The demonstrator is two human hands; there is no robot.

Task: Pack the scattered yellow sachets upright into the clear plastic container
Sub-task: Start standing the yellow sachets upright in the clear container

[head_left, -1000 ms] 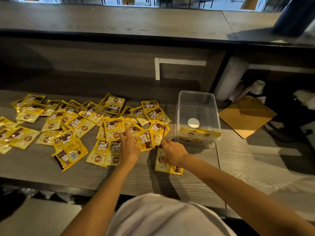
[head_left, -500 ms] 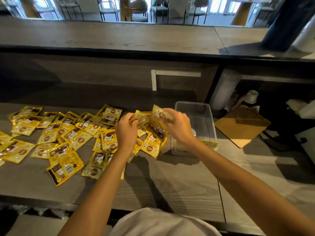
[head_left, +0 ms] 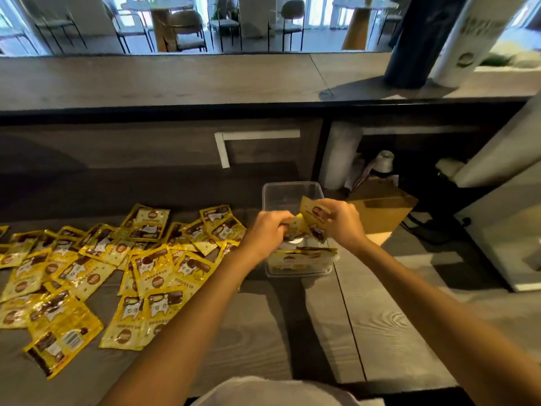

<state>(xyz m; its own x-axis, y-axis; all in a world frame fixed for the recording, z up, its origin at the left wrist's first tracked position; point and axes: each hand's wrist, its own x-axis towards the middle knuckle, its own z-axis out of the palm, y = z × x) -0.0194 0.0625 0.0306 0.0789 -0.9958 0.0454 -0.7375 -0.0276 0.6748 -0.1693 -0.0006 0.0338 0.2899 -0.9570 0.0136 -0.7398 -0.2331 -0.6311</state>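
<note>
Both hands hover over the clear plastic container (head_left: 281, 194) at the centre of the wooden counter. My right hand (head_left: 342, 224) grips a yellow sachet (head_left: 311, 212) tilted above the container's opening. My left hand (head_left: 268, 232) pinches another yellow sachet (head_left: 297, 225) just beside it, also above the container. Several sachets (head_left: 304, 254) stand upright against the container's near wall. A large scatter of yellow sachets (head_left: 96, 268) lies flat on the counter to the left.
A brown cardboard piece (head_left: 380, 212) lies right of the container. A raised dark counter ledge (head_left: 175, 83) runs across the back. A white appliance corner (head_left: 503, 253) sits at the right. Bare wood (head_left: 366, 317) lies in front of the container.
Both hands lifted sachets from the counter and carried them right, from the pile to above the container. The view tilted upward.
</note>
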